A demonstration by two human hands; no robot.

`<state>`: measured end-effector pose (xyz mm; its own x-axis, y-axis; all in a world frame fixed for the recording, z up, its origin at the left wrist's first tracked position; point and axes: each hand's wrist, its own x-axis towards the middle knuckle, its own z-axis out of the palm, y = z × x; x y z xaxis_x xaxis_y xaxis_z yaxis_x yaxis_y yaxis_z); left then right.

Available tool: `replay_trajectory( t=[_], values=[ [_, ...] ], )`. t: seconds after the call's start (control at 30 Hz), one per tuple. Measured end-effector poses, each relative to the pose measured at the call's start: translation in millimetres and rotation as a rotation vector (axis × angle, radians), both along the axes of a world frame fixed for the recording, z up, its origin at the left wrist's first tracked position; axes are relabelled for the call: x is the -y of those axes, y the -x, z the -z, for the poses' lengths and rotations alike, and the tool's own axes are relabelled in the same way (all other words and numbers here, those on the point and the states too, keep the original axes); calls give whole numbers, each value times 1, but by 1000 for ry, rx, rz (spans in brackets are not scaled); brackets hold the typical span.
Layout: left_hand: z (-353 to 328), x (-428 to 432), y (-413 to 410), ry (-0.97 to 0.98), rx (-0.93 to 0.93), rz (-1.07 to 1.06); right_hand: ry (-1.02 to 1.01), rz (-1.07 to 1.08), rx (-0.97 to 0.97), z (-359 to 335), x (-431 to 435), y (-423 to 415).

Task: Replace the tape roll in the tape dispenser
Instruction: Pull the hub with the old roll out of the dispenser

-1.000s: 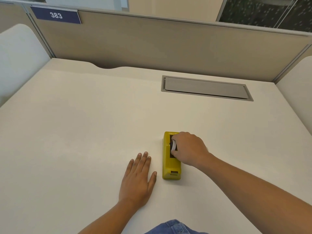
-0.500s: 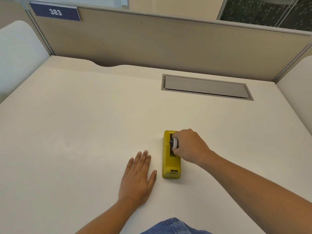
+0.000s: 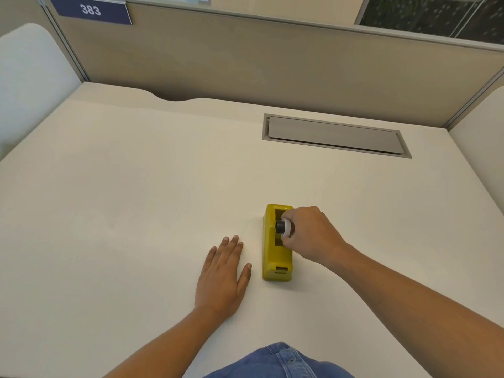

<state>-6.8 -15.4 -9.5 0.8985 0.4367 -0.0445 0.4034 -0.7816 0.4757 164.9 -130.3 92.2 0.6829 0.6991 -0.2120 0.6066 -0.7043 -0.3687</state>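
Note:
A yellow tape dispenser (image 3: 276, 257) lies on the cream desk (image 3: 136, 200), its cutter end toward me. My right hand (image 3: 313, 236) is closed around a tape roll (image 3: 285, 227) with a white core and a black hub, held just above the dispenser's open slot. The roll sticks out to the left of my fingers; its far side is hidden by them. My left hand (image 3: 222, 276) rests flat on the desk, fingers spread, just left of the dispenser and not touching it.
A grey recessed cable hatch (image 3: 335, 136) sits in the desk behind the dispenser. Beige partition walls (image 3: 272, 66) close the back and sides; a blue "383" sign (image 3: 91, 9) hangs top left. Blue denim (image 3: 278, 361) shows at the bottom edge.
My right hand has lifted the tape roll up out of the dispenser's slot, so its white core and black hub show. My left hand has stayed flat on the desk.

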Motion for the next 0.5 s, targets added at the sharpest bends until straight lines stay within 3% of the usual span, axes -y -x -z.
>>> replay_trajectory(
  t=[0.23, 0.5],
  values=[
    [-55, 7, -41, 324, 288, -23, -45, 27, -46, -1, 5, 7],
    [-72, 7, -56, 486, 287, -10, -103, -4, -45, -8, 11, 15]
  ],
)
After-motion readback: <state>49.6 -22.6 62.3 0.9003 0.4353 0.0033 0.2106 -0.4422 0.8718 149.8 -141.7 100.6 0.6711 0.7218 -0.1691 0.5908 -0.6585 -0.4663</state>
